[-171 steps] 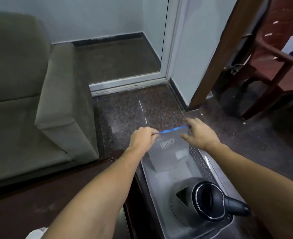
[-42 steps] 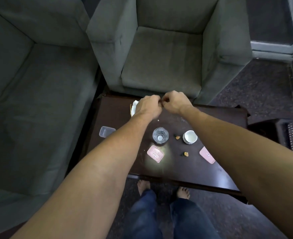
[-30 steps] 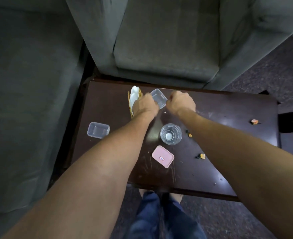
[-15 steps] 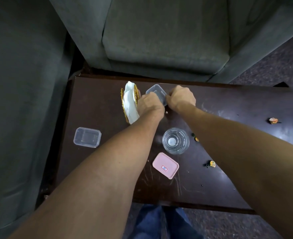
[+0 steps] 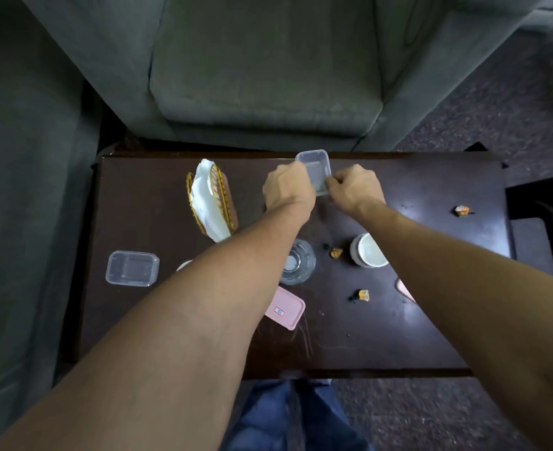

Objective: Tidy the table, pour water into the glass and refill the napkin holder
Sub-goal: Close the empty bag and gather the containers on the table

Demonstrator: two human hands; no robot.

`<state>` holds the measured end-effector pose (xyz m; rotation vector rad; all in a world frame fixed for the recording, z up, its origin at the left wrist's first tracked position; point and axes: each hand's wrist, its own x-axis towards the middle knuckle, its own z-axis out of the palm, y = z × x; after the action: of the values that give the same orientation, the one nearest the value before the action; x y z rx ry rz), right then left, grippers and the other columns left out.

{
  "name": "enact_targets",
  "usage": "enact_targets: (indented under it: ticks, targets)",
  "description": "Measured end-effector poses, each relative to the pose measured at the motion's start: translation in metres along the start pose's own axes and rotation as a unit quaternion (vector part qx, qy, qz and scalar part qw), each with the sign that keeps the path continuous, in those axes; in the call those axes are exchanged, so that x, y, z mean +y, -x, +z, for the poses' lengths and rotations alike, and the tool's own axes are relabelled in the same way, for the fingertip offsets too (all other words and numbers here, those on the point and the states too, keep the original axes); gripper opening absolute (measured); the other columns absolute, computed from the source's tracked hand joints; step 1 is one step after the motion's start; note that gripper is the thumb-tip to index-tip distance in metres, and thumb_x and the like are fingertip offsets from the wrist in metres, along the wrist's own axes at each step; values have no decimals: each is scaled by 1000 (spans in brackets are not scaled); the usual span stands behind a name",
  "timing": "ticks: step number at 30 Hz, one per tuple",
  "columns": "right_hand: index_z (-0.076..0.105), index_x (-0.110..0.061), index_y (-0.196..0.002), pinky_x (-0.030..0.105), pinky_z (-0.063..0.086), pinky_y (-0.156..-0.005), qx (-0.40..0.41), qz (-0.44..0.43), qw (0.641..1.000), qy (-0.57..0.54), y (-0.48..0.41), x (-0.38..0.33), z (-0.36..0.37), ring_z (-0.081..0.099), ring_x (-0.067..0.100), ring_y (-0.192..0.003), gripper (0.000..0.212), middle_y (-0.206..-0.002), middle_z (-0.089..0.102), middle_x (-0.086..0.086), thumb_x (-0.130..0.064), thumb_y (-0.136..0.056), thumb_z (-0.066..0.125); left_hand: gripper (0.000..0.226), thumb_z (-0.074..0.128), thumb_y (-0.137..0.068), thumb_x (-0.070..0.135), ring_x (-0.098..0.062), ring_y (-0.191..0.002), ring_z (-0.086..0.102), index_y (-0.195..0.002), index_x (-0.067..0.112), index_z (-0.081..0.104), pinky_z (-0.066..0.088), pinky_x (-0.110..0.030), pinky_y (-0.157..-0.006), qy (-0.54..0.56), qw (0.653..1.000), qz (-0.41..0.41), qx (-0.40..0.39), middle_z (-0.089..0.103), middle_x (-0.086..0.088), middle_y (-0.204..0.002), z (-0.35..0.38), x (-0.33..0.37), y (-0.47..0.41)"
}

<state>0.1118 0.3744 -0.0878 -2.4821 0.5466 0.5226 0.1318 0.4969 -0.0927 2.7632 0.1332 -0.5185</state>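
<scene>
Both hands are at the far side of the dark worktop (image 5: pixel 398 336), holding a small clear box (image 5: pixel 314 166) between them. The left hand (image 5: pixel 288 187) curls its fingers round the box's left edge. The right hand (image 5: pixel 353 187) pinches the near right corner. So each grip is closed on the box. Holding it on two sides keeps it from tipping, and I think the person is tidying it away.

The glass (image 5: pixel 299 262) stands on the worktop, closer to the person than the hands, partly hidden by the left arm. I cannot tell if there is water in it.

The napkin holder (image 5: pixel 224 203) sits just left of the left hand with white napkins (image 5: pixel 203 200) in it.

A second clear box (image 5: pixel 132 268), a pink lid (image 5: pixel 285 309), a white cup (image 5: pixel 369 252) and some sweet wrappers (image 5: pixel 363 295) lie around, not yet tidied.
</scene>
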Motion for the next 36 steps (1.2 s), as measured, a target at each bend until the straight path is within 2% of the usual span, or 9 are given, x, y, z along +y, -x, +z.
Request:
enact_targets:
  ticks: [3, 8, 15, 17, 19, 24, 28, 32, 36]
  targets:
    - [74, -8, -82, 38, 57, -75, -2, 8, 1000, -8, 17, 31, -14, 68, 37, -87, 35, -89, 75, 17, -32, -98, 54, 33, 67, -93, 24, -34, -112, 68, -124, 12, 69, 55, -40, -84, -17, 999, 31, -11, 72, -14, -119, 10, 21, 19]
    - [67, -11, -72, 29, 40, -64, 30, 18, 999, -14, 42, 75, -30, 61, 33, -76, 38, -78, 68, 12, -33, -99, 53, 27, 67, -94, 25, -32, -103, 70, -118, 12, 71, 54, -37, -75, -43, 997, 68, -4, 74, -13, -109, 25, 51, 52]
    - [73, -7, -80, 31, 41, -65, 64, 46, 997, -6, 62, 136, -60, 64, 39, -80, 34, -79, 68, 17, -26, -99, 54, 30, 66, -96, 27, -31, -107, 70, -123, 13, 69, 45, -35, -71, -48, 992, 112, -23, 73, -12, -116, 46, 108, 86]
    - [75, -4, -84, 34, 48, -68, 68, 56, 996, -16, 65, 157, -65, 66, 40, -85, 34, -84, 72, 20, -25, -100, 53, 32, 68, -95, 27, -32, -111, 69, -124, 13, 68, 46, -36, -74, -49, 991, 124, -27, 72, -13, -119, 54, 125, 94]
    - [76, -2, -86, 32, 45, -70, 73, 70, 995, -26, 66, 178, -68, 64, 39, -85, 35, -90, 73, 22, -23, -101, 52, 31, 65, -96, 25, -33, -113, 68, -125, 14, 68, 52, -38, -82, -50, 989, 133, -35, 71, -13, -121, 63, 141, 100]
    - [57, -10, -62, 31, 39, -65, 78, 115, 990, -33, 70, 219, -68, 58, 37, -77, 40, -72, 61, 16, -23, -100, 54, 31, 64, -94, 16, -33, -116, 67, -125, 13, 69, 54, -38, -88, -69, 985, 143, -62, 71, -13, -124, 91, 172, 111]
    - [68, -5, -78, 33, 44, -67, 60, 135, 988, -39, 70, 245, -63, 64, 40, -83, 34, -82, 67, 20, -26, -101, 54, 35, 61, -96, 15, -33, -120, 66, -130, 13, 66, 53, -39, -90, -90, 982, 142, -92, 69, -12, -129, 114, 186, 116]
    - [72, -4, -88, 31, 40, -67, 33, 152, 987, -46, 67, 263, -53, 60, 36, -81, 34, -90, 70, 19, -30, -101, 54, 35, 56, -96, 11, -33, -120, 66, -130, 12, 66, 52, -39, -89, -104, 980, 136, -103, 69, -13, -128, 127, 194, 119]
    - [69, -9, -81, 32, 43, -65, 17, 152, 987, -52, 63, 271, -50, 62, 36, -80, 34, -90, 72, 18, -33, -99, 52, 34, 59, -97, 15, -32, -119, 66, -130, 13, 66, 52, -38, -87, -112, 979, 129, -111, 69, -12, -128, 133, 197, 117]
